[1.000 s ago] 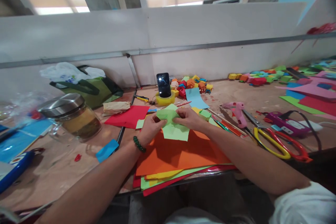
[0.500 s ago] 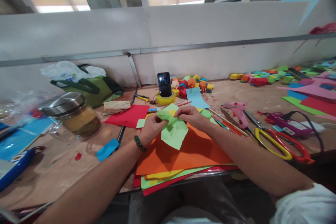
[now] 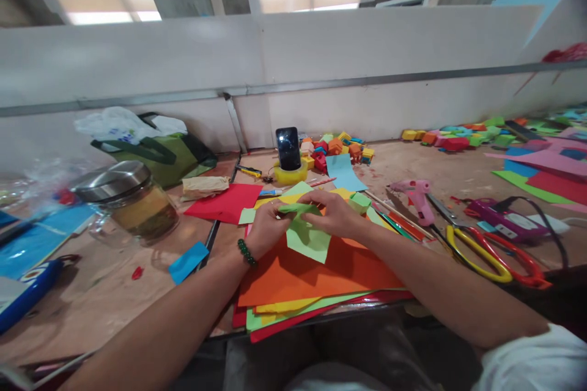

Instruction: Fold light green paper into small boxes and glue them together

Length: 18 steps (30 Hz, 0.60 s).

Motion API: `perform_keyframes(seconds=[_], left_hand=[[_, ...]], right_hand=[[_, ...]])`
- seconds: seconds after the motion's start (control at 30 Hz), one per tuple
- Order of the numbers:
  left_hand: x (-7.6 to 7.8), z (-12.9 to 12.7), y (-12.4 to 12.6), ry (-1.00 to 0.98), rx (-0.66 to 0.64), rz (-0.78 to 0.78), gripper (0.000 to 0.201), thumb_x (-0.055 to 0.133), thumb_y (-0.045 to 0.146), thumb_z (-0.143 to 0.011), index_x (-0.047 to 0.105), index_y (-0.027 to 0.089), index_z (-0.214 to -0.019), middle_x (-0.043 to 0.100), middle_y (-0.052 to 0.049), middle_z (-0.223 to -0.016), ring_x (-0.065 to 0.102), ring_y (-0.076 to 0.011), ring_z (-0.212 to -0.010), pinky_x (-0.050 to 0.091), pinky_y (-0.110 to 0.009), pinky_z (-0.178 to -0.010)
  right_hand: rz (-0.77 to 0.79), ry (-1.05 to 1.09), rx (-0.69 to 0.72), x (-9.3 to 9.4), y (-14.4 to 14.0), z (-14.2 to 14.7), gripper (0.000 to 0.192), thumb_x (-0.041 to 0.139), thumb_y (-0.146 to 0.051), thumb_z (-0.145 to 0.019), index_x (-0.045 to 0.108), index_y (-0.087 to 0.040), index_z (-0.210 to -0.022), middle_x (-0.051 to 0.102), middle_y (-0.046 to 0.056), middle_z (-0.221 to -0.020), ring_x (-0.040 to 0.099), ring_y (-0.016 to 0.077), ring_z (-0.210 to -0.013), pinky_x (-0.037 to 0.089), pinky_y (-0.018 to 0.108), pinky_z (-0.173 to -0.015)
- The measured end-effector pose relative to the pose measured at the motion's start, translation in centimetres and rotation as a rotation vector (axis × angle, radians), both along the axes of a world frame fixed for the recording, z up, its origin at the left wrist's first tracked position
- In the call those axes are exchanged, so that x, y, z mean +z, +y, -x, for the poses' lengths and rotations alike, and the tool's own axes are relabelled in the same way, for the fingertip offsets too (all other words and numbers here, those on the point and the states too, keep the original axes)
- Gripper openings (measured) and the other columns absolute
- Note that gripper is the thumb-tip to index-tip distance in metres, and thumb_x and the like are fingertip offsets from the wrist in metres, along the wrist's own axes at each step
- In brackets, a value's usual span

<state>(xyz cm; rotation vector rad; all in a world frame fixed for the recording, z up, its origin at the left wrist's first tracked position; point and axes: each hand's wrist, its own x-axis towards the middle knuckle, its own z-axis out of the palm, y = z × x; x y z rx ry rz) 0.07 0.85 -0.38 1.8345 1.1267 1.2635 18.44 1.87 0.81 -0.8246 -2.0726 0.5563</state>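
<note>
While both hands pinch the upper edge of the light green paper [image 3: 306, 233], the sheet hangs down over the orange sheet [image 3: 316, 272] that tops a stack of coloured paper at the near edge of the table [image 3: 105, 299]. The left hand [image 3: 265, 227] closes thumb and fingers on the left part of a fold, and the right hand [image 3: 331, 212] is closed on the same fold from the other side; the two hands are almost touching.

I judge that the thin paper could tear or take a crooked crease if the hands pull apart or press unevenly, because the fold between them is narrow. A wrist could also push the loose stack, which already overhangs the table edge, so sheets may slide off.

The fold itself is mostly hidden under the fingers, so its exact shape is hard to tell. To the right lie a pink glue gun [image 3: 415, 192] and scissors [image 3: 486, 252], near but apart from the hands. A glass jar [image 3: 128, 201] stands well to the left.
</note>
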Motion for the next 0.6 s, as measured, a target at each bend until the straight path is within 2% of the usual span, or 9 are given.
perform_keyframes(seconds=[0.07,0.2,0.37,0.43,0.5,0.6], left_hand=[[-0.1,0.0,-0.1,0.031,-0.027,-0.027,0.017,0.065,0.024,-0.068,0.062,0.015,-0.054,0.055,0.001,-0.057,0.048,-0.0110,-0.057,0.039,-0.022,-0.054],[-0.1,-0.3,-0.3,-0.029,-0.134,0.029,0.019,0.065,0.031,-0.073,0.067,0.015,-0.065,0.062,-0.001,-0.063,0.054,-0.0144,-0.062,0.045,-0.024,-0.059],[0.1,-0.2,-0.1,-0.068,-0.178,0.132,0.021,0.064,0.034,-0.072,0.069,0.014,-0.072,0.066,-0.003,-0.067,0.057,-0.0166,-0.065,0.047,-0.027,-0.062],[-0.1,-0.1,0.0,-0.051,-0.176,0.152,0.020,0.063,0.033,-0.072,0.068,0.013,-0.071,0.065,-0.003,-0.067,0.057,-0.0165,-0.065,0.047,-0.027,-0.062],[-0.3,0.0,0.0,-0.018,-0.173,0.153,0.018,0.064,0.030,-0.072,0.067,0.013,-0.066,0.064,-0.002,-0.064,0.056,-0.0152,-0.062,0.045,-0.025,-0.059],[-0.4,-0.1,-0.3,0.013,-0.181,0.148,0.019,0.066,0.028,-0.071,0.065,0.012,-0.060,0.060,0.000,-0.058,0.052,-0.0128,-0.058,0.042,-0.023,-0.055]], right_hand=[[0.017,0.051,0.027,-0.3,0.4,-0.1,0.012,0.057,-0.014,-0.074,0.067,-0.017,-0.080,0.066,0.002,-0.076,0.058,0.0140,-0.071,0.043,0.024,-0.065],[0.059,0.084,0.027,-0.7,1.1,-0.2,0.008,0.060,-0.021,-0.077,0.066,-0.016,-0.073,0.063,0.000,-0.067,0.055,0.0131,-0.065,0.041,0.023,-0.060],[0.229,0.101,0.120,-0.3,1.4,-0.4,0.016,0.063,-0.029,-0.075,0.064,-0.016,-0.084,0.063,0.000,-0.072,0.055,0.0129,-0.066,0.043,0.023,-0.059],[0.300,0.138,0.166,-0.1,1.4,-0.4,0.018,0.064,-0.031,-0.073,0.064,-0.015,-0.082,0.062,0.000,-0.073,0.055,0.0125,-0.065,0.043,0.023,-0.058],[0.292,0.136,0.190,0.0,1.2,-0.3,0.015,0.064,-0.030,-0.072,0.064,-0.016,-0.079,0.062,0.000,-0.071,0.053,0.0121,-0.064,0.042,0.024,-0.058],[0.185,0.111,0.174,-0.1,1.0,0.2,0.011,0.064,-0.027,-0.072,0.064,-0.016,-0.073,0.061,0.000,-0.069,0.053,0.0124,-0.066,0.041,0.025,-0.062]])
